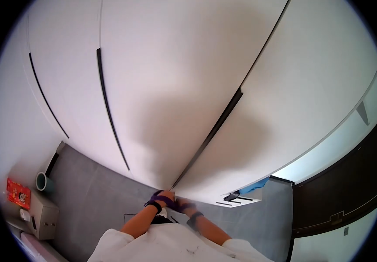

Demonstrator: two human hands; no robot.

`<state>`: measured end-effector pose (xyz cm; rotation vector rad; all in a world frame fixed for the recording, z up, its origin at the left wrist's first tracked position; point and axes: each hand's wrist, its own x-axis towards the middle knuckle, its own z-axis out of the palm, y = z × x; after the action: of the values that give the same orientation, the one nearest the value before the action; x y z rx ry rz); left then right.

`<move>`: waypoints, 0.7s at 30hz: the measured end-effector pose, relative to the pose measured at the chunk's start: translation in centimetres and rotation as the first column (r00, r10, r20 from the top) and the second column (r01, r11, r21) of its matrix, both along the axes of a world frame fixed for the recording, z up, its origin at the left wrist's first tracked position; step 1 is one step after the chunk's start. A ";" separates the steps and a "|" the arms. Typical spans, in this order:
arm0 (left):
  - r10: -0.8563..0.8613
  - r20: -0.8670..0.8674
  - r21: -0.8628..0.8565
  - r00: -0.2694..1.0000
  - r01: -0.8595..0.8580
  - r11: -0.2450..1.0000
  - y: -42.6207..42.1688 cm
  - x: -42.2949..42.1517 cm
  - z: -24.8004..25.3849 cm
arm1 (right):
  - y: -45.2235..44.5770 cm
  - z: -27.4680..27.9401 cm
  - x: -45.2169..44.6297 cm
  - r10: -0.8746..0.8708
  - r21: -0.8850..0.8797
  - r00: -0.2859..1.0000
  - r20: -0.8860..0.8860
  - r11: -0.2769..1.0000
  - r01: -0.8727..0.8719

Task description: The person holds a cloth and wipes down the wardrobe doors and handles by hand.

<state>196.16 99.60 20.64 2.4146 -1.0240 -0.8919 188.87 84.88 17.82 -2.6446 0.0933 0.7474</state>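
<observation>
Left hand (166, 199) and right hand (182, 204), head view: close together at the lower end of the dark handle (221, 120) between tall white cupboard doors (166, 74). Finger state, contact: can't tell. Doors look closed or nearly so; no finished step shows, remainder unclear.

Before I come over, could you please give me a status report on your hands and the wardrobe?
Left hand and right hand close together, grip unclear. Wardrobe ahead, contact uncertain. Drawers off to the right.
</observation>
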 end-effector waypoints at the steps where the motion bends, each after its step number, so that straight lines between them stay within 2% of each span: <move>1: -0.101 -0.077 0.179 0.992 0.114 0.977 0.7 -1.6 -1.2 | 1.1 0.5 -1.8 0.126 -0.093 0.981 -0.148 0.986 -0.141; 2: -0.150 -0.183 0.146 0.972 0.178 0.973 1.4 -3.3 -5.9 | 2.1 1.7 -2.9 0.222 -0.083 0.940 -0.260 0.964 -0.251; 3: -0.023 -0.274 0.071 0.961 0.044 0.997 3.0 -5.7 -5.5 | 2.9 0.2 -3.9 0.255 -0.053 0.918 -0.305 0.957 -0.284; 4: -0.014 -0.306 -0.037 0.952 0.002 0.999 3.7 -7.8 -5.8 | 3.6 -1.8 -5.1 0.288 -0.020 0.892 -0.348 0.949 -0.314; 5: 0.045 -0.359 -0.045 0.932 -0.066 0.997 5.0 -9.7 -4.7 | 4.6 -2.2 -6.0 0.302 -0.009 0.886 -0.351 0.945 -0.326; 7: 0.134 -0.496 -0.108 0.858 -0.215 0.971 7.9 -11.8 -3.3 | 6.7 -3.2 -8.9 0.216 -0.025 0.952 -0.218 0.974 -0.226; 8: 0.186 -0.596 -0.147 0.781 -0.333 0.931 11.1 -14.9 -3.7 | 7.9 -14.7 -11.8 -0.001 0.041 0.977 -0.212 0.999 0.010; 9: 0.162 -0.419 -0.350 0.894 -0.323 0.879 12.5 -16.2 -7.8 | 9.3 -11.0 -13.2 0.156 0.018 0.981 -0.112 0.988 -0.155; 10: 0.345 -0.489 -0.194 0.801 -0.485 0.853 12.0 -17.2 -8.6 | 10.8 -6.3 -14.0 0.314 -0.015 0.949 -0.008 0.949 -0.314; 11: 0.387 -0.353 -0.121 0.851 -0.452 0.884 12.5 -18.7 -6.3 | 11.9 -10.6 -16.2 0.141 0.131 0.969 0.203 0.977 -0.170; 12: 0.404 -0.205 -0.037 0.891 -0.419 0.907 13.4 -20.0 -4.1 | 13.3 -9.5 -17.0 0.165 0.143 0.966 0.201 0.970 -0.195; 13: 0.425 -0.200 -0.031 0.883 -0.439 0.898 14.4 -20.9 -4.3 | 14.4 -8.4 -17.9 0.270 0.088 0.962 0.050 0.958 -0.273; 14: 0.318 -0.141 -0.011 0.938 -0.322 0.947 15.1 -21.7 -4.8 | 15.1 -7.4 -18.3 0.357 0.037 0.928 -0.106 0.934 -0.355; 15: 0.200 -0.085 0.014 0.976 -0.200 0.980 15.7 -22.1 -5.3 | 15.7 -6.4 -18.4 0.321 0.097 0.937 -0.136 0.946 -0.310; 16: 0.216 -0.082 0.011 0.973 -0.216 0.976 16.6 -22.1 -5.8 | 15.9 -5.4 -18.4 0.336 0.093 0.932 -0.133 0.941 -0.326; 18: 0.295 -0.090 -0.168 0.951 -0.307 0.937 18.7 -22.4 -5.8 | 16.1 -3.4 -18.4 0.216 0.153 0.970 -0.111 0.968 -0.198; 19: 0.383 -0.149 -0.180 0.911 -0.406 0.896 19.6 -22.3 -5.6 | 15.9 -4.0 -18.3 0.225 0.147 0.967 -0.116 0.967 -0.207; 20: 0.510 -0.154 -0.275 0.846 -0.532 0.801 20.4 -22.5 -5.7 | 15.2 -6.3 -18.0 0.115 0.256 0.993 0.037 0.959 -0.121; 21: 0.603 -0.187 -0.300 0.775 -0.630 0.717 20.9 -22.3 -4.1 | 14.6 -8.7 -17.8 -0.019 0.374 0.985 0.171 0.926 -0.047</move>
<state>173.84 120.50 16.54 2.1596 -0.2476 -0.4962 171.04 99.52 9.14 -2.3268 -0.1083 0.4795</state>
